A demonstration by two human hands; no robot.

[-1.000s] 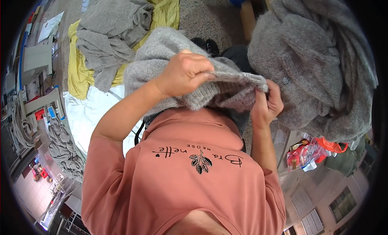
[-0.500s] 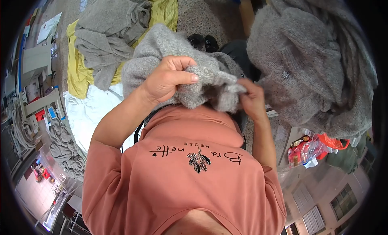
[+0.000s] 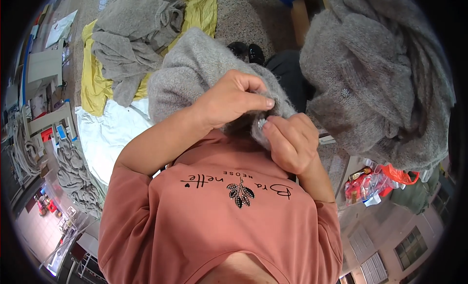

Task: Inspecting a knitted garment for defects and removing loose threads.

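A fuzzy grey knit garment (image 3: 187,64) lies bunched across my lap. My left hand (image 3: 236,99) is closed on it, thumb and forefinger pinching the knit near its right side. Just below, my right hand (image 3: 295,143) grips an edge of the same garment, fingers curled. A shiny, jewelled button (image 3: 262,123) shows at my right thumb and forefinger. The two hands are close together, and part of the cloth between them is hidden behind the fingers.
To the right rises a large heap of grey knitwear (image 3: 356,64) bearing another jewelled button (image 3: 345,92). More grey knits (image 3: 129,40) lie on yellow sheeting (image 3: 92,96) at the far left, beside white sheeting (image 3: 100,137). Red plastic bags (image 3: 375,184) sit at right.
My left hand has moved right and my right hand has come in lower and closer to it. The jewelled button now shows at my right fingertips; the stretched edge has been drawn in.
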